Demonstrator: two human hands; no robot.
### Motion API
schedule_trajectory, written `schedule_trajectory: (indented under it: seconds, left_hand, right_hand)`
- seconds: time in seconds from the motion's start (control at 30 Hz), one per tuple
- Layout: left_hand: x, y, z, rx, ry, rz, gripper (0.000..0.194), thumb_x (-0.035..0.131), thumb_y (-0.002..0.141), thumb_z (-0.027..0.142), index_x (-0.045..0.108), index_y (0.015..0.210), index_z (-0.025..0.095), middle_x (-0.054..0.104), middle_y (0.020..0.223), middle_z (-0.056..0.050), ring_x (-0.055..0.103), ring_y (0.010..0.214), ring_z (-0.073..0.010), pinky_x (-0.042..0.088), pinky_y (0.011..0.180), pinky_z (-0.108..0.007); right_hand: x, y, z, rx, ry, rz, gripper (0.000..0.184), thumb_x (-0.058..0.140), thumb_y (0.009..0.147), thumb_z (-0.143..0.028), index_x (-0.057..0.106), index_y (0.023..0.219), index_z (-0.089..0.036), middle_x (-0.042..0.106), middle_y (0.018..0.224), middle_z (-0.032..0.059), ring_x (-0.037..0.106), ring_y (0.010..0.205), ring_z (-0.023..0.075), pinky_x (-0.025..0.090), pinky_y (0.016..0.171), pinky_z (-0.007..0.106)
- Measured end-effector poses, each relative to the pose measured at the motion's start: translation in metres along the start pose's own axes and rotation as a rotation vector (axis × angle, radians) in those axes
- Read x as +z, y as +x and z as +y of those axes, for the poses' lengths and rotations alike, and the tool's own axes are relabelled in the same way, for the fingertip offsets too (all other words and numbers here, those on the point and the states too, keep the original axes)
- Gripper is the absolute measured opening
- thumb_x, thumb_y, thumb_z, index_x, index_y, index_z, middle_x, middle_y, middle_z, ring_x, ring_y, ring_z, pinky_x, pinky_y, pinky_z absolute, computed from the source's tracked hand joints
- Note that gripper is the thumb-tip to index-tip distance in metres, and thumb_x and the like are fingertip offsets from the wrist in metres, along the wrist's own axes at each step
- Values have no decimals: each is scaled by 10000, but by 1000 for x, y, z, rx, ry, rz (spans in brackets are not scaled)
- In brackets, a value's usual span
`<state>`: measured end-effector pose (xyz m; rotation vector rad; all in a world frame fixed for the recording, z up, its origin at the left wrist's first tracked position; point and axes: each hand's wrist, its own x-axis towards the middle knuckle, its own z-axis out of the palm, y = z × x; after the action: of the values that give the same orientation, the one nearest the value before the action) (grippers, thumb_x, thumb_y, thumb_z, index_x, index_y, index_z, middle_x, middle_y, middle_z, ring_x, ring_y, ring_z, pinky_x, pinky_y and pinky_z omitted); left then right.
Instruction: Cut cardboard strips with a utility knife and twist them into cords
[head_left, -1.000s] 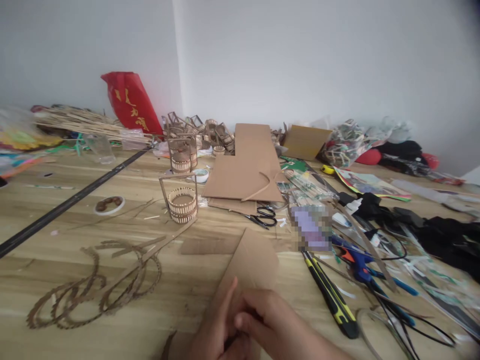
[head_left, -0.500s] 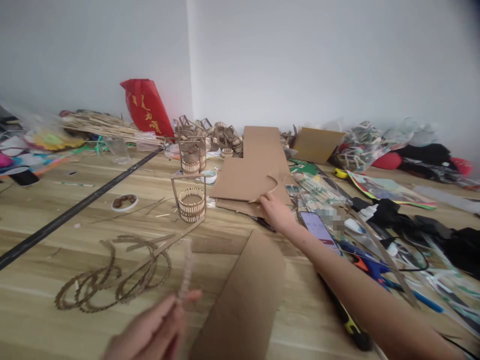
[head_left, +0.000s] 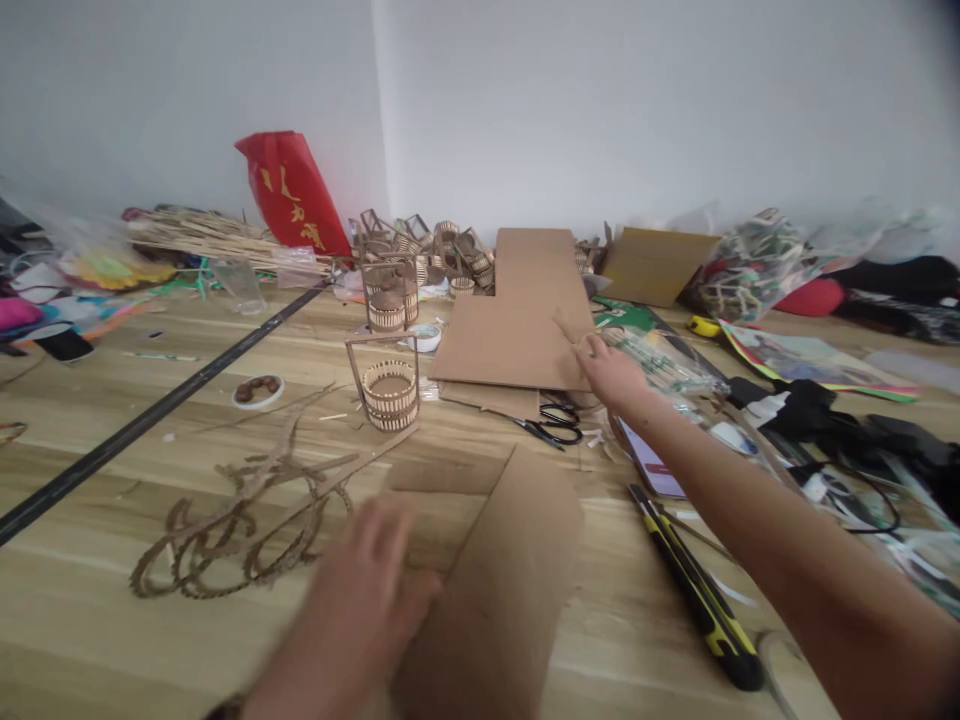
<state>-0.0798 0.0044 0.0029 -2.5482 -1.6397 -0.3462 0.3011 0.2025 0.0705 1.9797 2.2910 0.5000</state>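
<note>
My right hand (head_left: 611, 372) reaches out over the large cardboard sheet (head_left: 510, 340), its fingers closed on the end of a thin cardboard strip (head_left: 564, 325). My left hand (head_left: 360, 600), smeared by motion, is low in the middle with thumb and fingers apart and nothing visible in it. Close beside it lies a long piece of cardboard (head_left: 502, 570). To its left is a heap of curled, notched cardboard strips (head_left: 225, 540). A small basket (head_left: 390, 395) with a square handle stands beyond the heap. Black scissors (head_left: 551, 428) rest at the sheet's near edge.
A yellow-black utility knife (head_left: 697, 590) and a phone (head_left: 654, 460) partly under my right forearm lie at right. A dark metal bar (head_left: 165, 410) crosses the left side. More small baskets (head_left: 450, 255) are piled by the wall, near a red bag (head_left: 292, 190).
My hands were together, then parted. The right reached forward to the thin strip and has shifted right with it. The left held a strip; now that hand looks free and another strip lies on the heap.
</note>
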Motion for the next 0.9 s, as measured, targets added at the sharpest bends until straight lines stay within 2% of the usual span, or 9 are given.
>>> schedule_trajectory:
  seconds: [0.07,0.13,0.2,0.27,0.4,0.57,0.63,0.73,0.9]
  left_hand:
    - [12,-3,44,117,-128,-237,827,602,837,619,396,1520,201,421,1534,-204,458,1355,-405,448,1048,-534]
    - [21,0,80,163,-203,-407,1009,666,738,691,293,1562,243,249,1612,-215,360,1391,-508,383,1042,-681]
    - [27,7,103,149,-225,-460,986,634,752,695,281,1564,263,180,1634,-198,267,1402,-579,297,1014,-790]
    - [30,12,112,135,-234,-451,961,625,767,674,292,1563,249,162,1640,-195,237,1395,-608,277,999,-817]
    - [22,13,98,239,-265,-445,935,688,761,598,346,1538,206,202,1631,-208,269,1397,-577,322,1044,-748]
    - [5,18,61,664,-319,-511,992,859,633,483,407,1482,239,227,1631,-172,245,1439,-515,338,1087,-686]
    - [2,25,53,758,-316,-508,871,832,698,433,443,1455,242,292,1612,-147,256,1456,-465,315,1118,-667]
    - [4,35,51,766,-271,-450,533,665,874,290,524,1388,268,380,1577,-90,292,1461,-395,295,1135,-666]
    - [14,36,60,690,-234,-383,418,542,965,311,521,1383,295,424,1548,-73,360,1417,-398,378,1067,-680]
  right_hand:
    - [0,-18,-6,80,-9,14,392,613,941,-378,575,1280,-184,602,1283,96,626,1072,234,547,883,459]
    - [5,-39,-22,76,7,-17,377,607,945,-378,582,1268,-184,609,1269,96,629,1060,229,550,875,450]
    - [13,-61,-41,-2,50,-87,356,603,948,-378,594,1248,-186,619,1252,92,635,1039,217,554,865,436]
    - [20,-78,-54,-65,96,-141,354,608,945,-385,597,1239,-187,623,1242,85,639,1023,210,557,858,433]
    - [22,-92,-57,-136,176,-176,265,512,991,-309,637,1175,-165,677,1143,109,648,1028,216,522,899,403]
    - [11,-91,-66,-325,268,-217,283,505,969,-265,656,1185,-163,686,1176,127,610,1138,248,432,993,370]
    - [9,-90,-76,-395,294,-248,306,607,913,-298,657,1191,-180,679,1190,122,605,1143,265,428,985,373]
    - [11,-86,-89,-428,320,-288,351,688,836,-262,658,1175,-174,675,1160,146,629,1084,289,452,920,387]
    - [16,-78,-88,-434,392,-319,308,689,793,-194,657,1097,-163,673,1099,144,638,1020,262,463,872,341]
